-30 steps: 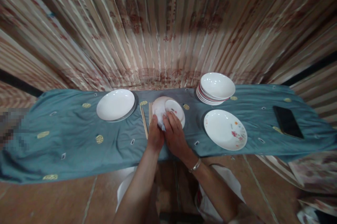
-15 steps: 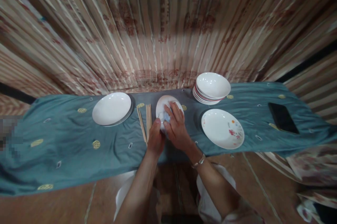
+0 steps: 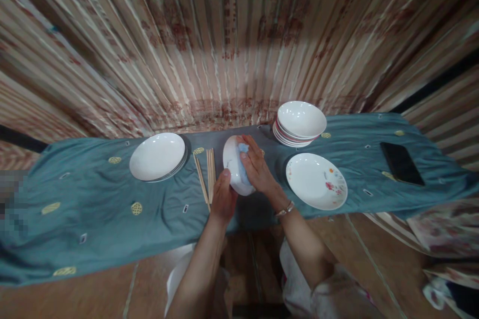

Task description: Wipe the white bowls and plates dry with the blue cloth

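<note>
The left hand (image 3: 224, 196) grips a bowl (image 3: 232, 154) by its near side; the right hand (image 3: 257, 166) holds a blue cloth (image 3: 243, 148) against it. The bowl is white, tilted, over the table's (image 3: 160, 224) middle. Its faint mark is perhaps writing, too small to read. Chopsticks (image 3: 210, 169) lie left, a flowered plate (image 3: 310, 181) right.

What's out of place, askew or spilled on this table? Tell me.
The black phone-like slab, far right, looks odd alongside the floral plate and stacked bowls. The leftmost chopsticks slant away from the straighter bunch. No spill or damage is visible.
</note>
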{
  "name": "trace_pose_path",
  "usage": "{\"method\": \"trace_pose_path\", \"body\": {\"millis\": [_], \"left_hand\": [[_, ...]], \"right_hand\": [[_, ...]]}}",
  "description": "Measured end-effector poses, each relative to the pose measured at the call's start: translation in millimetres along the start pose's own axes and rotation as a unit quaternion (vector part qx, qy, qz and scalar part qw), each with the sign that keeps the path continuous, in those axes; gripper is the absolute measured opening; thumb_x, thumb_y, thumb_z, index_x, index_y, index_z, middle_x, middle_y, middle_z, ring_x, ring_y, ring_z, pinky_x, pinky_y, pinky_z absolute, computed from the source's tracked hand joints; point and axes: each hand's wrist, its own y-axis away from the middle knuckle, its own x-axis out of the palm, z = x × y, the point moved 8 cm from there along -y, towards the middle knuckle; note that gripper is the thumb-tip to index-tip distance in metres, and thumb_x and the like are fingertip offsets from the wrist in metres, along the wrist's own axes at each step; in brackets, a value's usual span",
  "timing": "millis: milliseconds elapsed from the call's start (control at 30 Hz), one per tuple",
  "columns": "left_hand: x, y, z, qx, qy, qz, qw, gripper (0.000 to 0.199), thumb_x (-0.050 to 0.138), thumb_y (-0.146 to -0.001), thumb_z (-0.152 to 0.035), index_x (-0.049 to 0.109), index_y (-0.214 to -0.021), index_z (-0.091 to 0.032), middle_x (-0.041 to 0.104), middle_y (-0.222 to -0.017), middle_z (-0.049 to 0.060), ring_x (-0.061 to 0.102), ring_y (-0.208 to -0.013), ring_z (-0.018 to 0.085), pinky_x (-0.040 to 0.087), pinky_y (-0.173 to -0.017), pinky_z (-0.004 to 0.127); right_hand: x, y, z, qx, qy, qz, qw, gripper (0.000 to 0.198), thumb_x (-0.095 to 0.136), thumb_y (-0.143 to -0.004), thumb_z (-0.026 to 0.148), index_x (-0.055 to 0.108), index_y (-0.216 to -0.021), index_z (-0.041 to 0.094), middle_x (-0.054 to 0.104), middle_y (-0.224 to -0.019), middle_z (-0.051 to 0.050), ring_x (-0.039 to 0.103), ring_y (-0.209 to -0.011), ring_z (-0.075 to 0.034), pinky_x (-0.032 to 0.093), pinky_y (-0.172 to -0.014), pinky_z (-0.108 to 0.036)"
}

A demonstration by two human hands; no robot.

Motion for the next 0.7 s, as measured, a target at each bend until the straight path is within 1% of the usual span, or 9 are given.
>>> {"method": "trace_pose_path", "body": {"millis": [100, 333, 500, 700], "left_hand": [[2.1, 0.7, 0.2, -0.004, 0.015, -0.005, 1.0, 0.041, 0.067, -0.083, -0.041, 0.068, -0.116, -0.017, 0.073, -0.115, 0.011, 0.059, -0.124, 0.027, 0.048, -0.104, 0.039], [3.3, 1.0, -1.8, 0.007, 0.019, -0.007, 1.0, 0.044, 0.071, -0.081, -0.043, 0.069, -0.114, -0.014, 0.072, -0.118, 0.012, 0.058, -0.125, 0.028, 0.047, -0.105, 0.04], [3.5, 0.1, -4.5, 0.012, 0.023, -0.017, 1.0, 0.039, 0.069, -0.083, -0.04, 0.071, -0.11, -0.013, 0.073, -0.115, 0.013, 0.057, -0.127, 0.028, 0.047, -0.107, 0.038], [-1.3, -3.2, -2.8, 0.004, 0.023, -0.025, 0.999, 0.043, 0.066, -0.085, -0.04, 0.068, -0.118, -0.013, 0.073, -0.115, 0.013, 0.057, -0.127, 0.027, 0.045, -0.109, 0.039]], "right_hand": [[0.7, -5.4, -15.8, 0.022, -0.011, -0.005, 1.0, 0.052, 0.027, -0.102, 0.043, 0.048, -0.144, 0.021, 0.044, -0.152, -0.011, 0.032, -0.147, -0.024, 0.025, -0.122, -0.053], [0.5, -8.3, -58.3, 0.061, -0.022, -0.012, 0.998, 0.062, 0.026, -0.1, 0.05, 0.047, -0.143, 0.01, 0.046, -0.15, -0.019, 0.033, -0.146, -0.027, 0.025, -0.122, -0.052], [1.4, 3.6, -70.4, 0.076, -0.052, -0.006, 0.996, 0.064, 0.027, -0.099, 0.056, 0.047, -0.142, 0.011, 0.047, -0.149, -0.019, 0.033, -0.146, -0.028, 0.022, -0.123, -0.055], [3.0, 19.7, -76.3, 0.101, -0.084, -0.026, 0.991, 0.065, 0.029, -0.098, 0.058, 0.049, -0.138, 0.01, 0.047, -0.148, -0.021, 0.037, -0.144, -0.029, 0.023, -0.122, -0.056]]}}
